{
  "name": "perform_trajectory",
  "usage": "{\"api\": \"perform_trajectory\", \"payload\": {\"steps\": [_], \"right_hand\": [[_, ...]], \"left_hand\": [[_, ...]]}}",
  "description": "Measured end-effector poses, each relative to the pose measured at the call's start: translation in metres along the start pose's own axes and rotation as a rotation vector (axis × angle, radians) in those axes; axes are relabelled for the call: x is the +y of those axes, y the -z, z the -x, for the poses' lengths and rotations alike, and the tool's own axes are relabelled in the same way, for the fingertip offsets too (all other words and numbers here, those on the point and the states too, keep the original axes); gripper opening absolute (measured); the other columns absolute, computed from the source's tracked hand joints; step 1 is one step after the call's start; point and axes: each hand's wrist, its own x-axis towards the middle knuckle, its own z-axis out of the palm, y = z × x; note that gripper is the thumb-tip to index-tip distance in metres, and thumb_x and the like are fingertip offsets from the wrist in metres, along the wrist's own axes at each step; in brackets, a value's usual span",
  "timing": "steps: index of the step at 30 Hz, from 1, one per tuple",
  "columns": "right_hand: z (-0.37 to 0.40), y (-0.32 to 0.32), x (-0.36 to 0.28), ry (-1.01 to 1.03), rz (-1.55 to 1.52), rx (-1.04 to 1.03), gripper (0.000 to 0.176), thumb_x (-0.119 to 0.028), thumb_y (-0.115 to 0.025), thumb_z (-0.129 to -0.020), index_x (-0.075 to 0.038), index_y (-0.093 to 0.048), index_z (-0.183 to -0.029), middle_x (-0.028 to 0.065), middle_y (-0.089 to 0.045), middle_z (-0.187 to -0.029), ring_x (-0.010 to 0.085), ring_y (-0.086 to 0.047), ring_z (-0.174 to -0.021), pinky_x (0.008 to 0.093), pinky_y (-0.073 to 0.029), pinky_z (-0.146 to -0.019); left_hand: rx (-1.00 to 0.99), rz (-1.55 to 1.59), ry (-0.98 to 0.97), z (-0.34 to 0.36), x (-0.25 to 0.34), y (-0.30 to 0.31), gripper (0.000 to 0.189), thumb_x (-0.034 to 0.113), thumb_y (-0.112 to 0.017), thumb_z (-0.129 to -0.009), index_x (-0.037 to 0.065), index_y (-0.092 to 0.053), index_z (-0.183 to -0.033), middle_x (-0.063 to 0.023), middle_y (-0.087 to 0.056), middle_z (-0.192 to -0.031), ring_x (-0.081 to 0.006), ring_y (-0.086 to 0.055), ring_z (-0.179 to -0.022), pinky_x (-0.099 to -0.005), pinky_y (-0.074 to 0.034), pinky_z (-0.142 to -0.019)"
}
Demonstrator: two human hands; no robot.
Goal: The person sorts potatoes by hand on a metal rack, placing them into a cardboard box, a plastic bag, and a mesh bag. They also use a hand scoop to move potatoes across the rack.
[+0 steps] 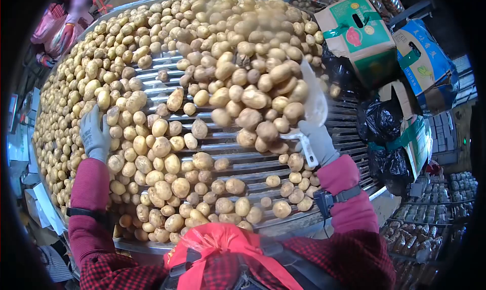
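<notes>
My left hand (94,134), in a grey glove, rests with fingers apart against the potatoes (162,147) on the left. My right hand (319,144), also gloved, is closed on the white handle of a plastic scoop (315,100). The scoop's pale side wall shows to the right of a heap of potatoes (253,96); its bottom is hidden. Some potatoes in and behind the heap are blurred by motion. Beneath them lies a metal slatted table (238,180), its bars showing through the gaps.
Cardboard boxes (357,29) and a blue box (422,57) stand at the upper right, above black plastic bags (382,120). Packed goods (430,209) lie on racks at lower right. Another person's gloved hand (68,29) is at the far upper left.
</notes>
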Motion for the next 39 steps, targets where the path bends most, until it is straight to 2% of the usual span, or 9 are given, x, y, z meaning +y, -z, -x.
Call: {"api": "perform_trajectory", "payload": {"steps": [5,7,9,13,18,20,25,32,39], "right_hand": [[0.003,-0.06,-0.059,0.044,0.483,0.137,0.04,-0.035,-0.067,-0.091,0.003,-0.067,-0.104,0.012,-0.069,-0.074,0.019,-0.066,-0.052,0.0325,-0.054,-0.046],[0.0,-0.08,-0.066,0.358,0.584,0.132,0.049,-0.035,-0.066,-0.091,-0.001,-0.058,-0.125,0.0196,-0.072,-0.089,0.027,-0.074,-0.078,0.0404,-0.059,-0.066],[0.001,-0.097,-0.079,0.495,1.043,0.218,0.059,-0.028,-0.069,-0.092,-0.004,-0.048,-0.141,0.0194,-0.07,-0.092,0.0325,-0.071,-0.075,0.0417,-0.056,-0.068],[0.001,-0.107,-0.088,0.576,1.064,0.035,0.067,-0.03,-0.064,-0.091,-0.01,-0.033,-0.147,0.0279,-0.071,-0.093,0.0472,-0.07,-0.087,0.0549,-0.056,-0.078],[-0.022,-0.04,-0.148,0.928,1.274,0.413,0.079,-0.027,-0.072,-0.08,-0.017,-0.039,-0.151,0.0243,-0.072,-0.091,0.0472,-0.07,-0.085,0.0532,-0.057,-0.079],[-0.04,-0.03,-0.2,0.774,1.297,0.663,0.08,-0.024,-0.074,-0.08,-0.022,-0.038,-0.15,0.0238,-0.072,-0.103,0.0459,-0.07,-0.094,0.0532,-0.056,-0.083],[-0.107,-0.057,-0.289,0.59,1.609,0.661,0.078,-0.014,-0.066,-0.081,-0.025,-0.037,-0.153,0.0242,-0.07,-0.119,0.0458,-0.066,-0.112,0.0528,-0.052,-0.094],[-0.223,-0.094,-0.312,0.786,1.719,0.484,0.049,-0.018,-0.061,-0.079,-0.009,-0.052,-0.127,0.029,-0.069,-0.114,0.0474,-0.066,-0.109,0.0548,-0.05,-0.094],[-0.185,-0.108,-0.274,0.686,1.726,0.418,0.048,-0.021,-0.065,-0.082,-0.001,-0.052,-0.124,0.0292,-0.069,-0.116,0.0435,-0.068,-0.111,0.0525,-0.052,-0.098]], "left_hand": [[-0.008,-0.003,0.044,0.001,0.003,0.004,0.044,0.023,-0.066,-0.096,0.008,-0.06,-0.137,-0.0186,-0.064,-0.128,-0.0372,-0.055,-0.126,-0.0488,-0.043,-0.107],[0.001,-0.003,0.039,0.002,0.005,0.006,0.044,0.023,-0.066,-0.096,0.009,-0.061,-0.137,-0.0187,-0.064,-0.129,-0.0371,-0.054,-0.126,-0.0487,-0.043,-0.107],[-0.023,0.0,0.053,0.0,0.007,0.007,0.044,0.024,-0.066,-0.096,0.009,-0.061,-0.137,-0.0189,-0.063,-0.129,-0.0368,-0.054,-0.127,-0.0482,-0.043,-0.108],[-0.027,0.002,0.083,-0.001,0.006,0.008,0.044,0.024,-0.066,-0.097,0.009,-0.061,-0.137,-0.0185,-0.064,-0.129,-0.0363,-0.053,-0.128,-0.0472,-0.042,-0.109],[-0.04,-0.008,0.083,0.002,0.009,0.011,0.044,0.026,-0.065,-0.097,0.009,-0.061,-0.137,-0.0153,-0.064,-0.13,-0.0361,-0.053,-0.128,-0.0468,-0.042,-0.11],[-0.038,-0.027,0.084,0.002,0.007,0.007,0.045,0.028,-0.064,-0.097,0.008,-0.06,-0.137,-0.0134,-0.064,-0.13,-0.0365,-0.052,-0.129,-0.0471,-0.041,-0.111],[-0.044,-0.013,0.071,0.002,0.003,0.006,0.047,0.025,-0.064,-0.095,0.007,-0.059,-0.138,-0.0147,-0.064,-0.13,-0.0371,-0.052,-0.128,-0.0473,-0.041,-0.11],[-0.037,0.025,0.063,-0.001,0.005,0.005,0.048,0.023,-0.064,-0.094,0.008,-0.059,-0.139,-0.015,-0.064,-0.13,-0.037,-0.053,-0.128,-0.047,-0.04,-0.111],[-0.027,-0.007,0.066,0.001,0.002,0.009,0.047,0.024,-0.064,-0.095,0.008,-0.059,-0.139,-0.0156,-0.064,-0.13,-0.037,-0.053,-0.127,-0.0469,-0.041,-0.111]]}}
